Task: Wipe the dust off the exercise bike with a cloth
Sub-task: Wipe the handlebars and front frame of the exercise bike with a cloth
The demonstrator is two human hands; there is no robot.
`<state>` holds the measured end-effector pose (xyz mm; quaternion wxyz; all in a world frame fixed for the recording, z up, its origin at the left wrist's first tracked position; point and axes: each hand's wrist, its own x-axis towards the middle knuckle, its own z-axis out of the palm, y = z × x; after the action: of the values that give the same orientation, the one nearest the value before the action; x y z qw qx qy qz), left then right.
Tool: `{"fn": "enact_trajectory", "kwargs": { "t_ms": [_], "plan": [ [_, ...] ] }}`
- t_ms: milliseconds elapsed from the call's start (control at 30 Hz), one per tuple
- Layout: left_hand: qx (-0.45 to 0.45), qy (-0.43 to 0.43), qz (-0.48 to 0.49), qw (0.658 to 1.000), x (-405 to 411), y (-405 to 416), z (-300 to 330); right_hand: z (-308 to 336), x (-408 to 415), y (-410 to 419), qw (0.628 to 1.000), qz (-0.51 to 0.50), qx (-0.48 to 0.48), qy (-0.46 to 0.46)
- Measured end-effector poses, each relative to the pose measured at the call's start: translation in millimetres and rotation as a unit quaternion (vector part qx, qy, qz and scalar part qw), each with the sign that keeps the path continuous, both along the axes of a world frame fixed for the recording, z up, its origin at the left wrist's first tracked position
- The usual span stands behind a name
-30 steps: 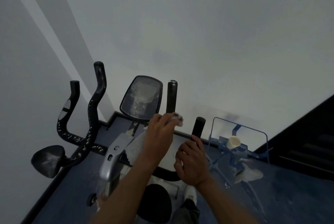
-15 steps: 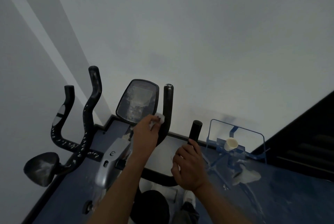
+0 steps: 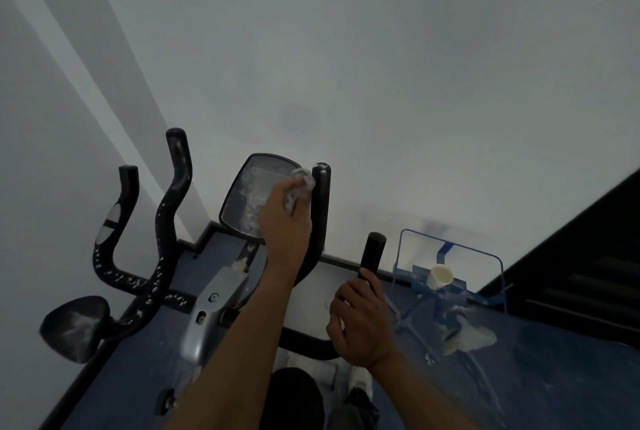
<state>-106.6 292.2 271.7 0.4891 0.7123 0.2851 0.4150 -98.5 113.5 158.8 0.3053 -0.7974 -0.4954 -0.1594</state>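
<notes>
The exercise bike stands in front of me with a dusty console screen (image 3: 247, 199), a grey frame (image 3: 211, 318) and black handlebars. My left hand (image 3: 285, 221) grips a crumpled white cloth (image 3: 299, 185) and holds it against the upper right part of the console, next to the tall black handlebar post (image 3: 320, 207). My right hand (image 3: 363, 322) is curled round the lower part of the short right handlebar grip (image 3: 372, 251). Dust streaks cover most of the screen.
A second bike's dust-speckled black handlebars (image 3: 162, 239) and its saddle (image 3: 72, 327) stand at the left by the wall. A clear blue-edged stand (image 3: 450, 277) holding a white cup (image 3: 440, 277) sits at the right. A dark cabinet (image 3: 588, 263) fills the right edge.
My left hand has moved the cloth up and left, from beside the tall handlebar post onto the console's upper right. My right hand stays on the short grip.
</notes>
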Motion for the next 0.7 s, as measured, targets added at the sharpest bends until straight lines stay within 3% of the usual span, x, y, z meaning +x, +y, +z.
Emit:
{"fn": "enact_trajectory", "kwargs": {
  "t_ms": [167,333,533,700],
  "plan": [
    [0.009,0.072,-0.047,0.996,-14,4,-25,1,1,0,1.0,0.005,-0.005,-0.006],
    [0.054,-0.018,0.008,0.998,-6,-5,3,-2,1,0,1.0,0.004,0.013,-0.009],
    [0.086,0.047,-0.02,0.995,-7,-2,-13,-2,-1,0,1.0,-0.003,0.011,-0.01],
    [0.142,-0.01,-0.002,0.99,2,-5,15,-3,0,0,1.0,-0.001,0.015,-0.009]
  ]
}}
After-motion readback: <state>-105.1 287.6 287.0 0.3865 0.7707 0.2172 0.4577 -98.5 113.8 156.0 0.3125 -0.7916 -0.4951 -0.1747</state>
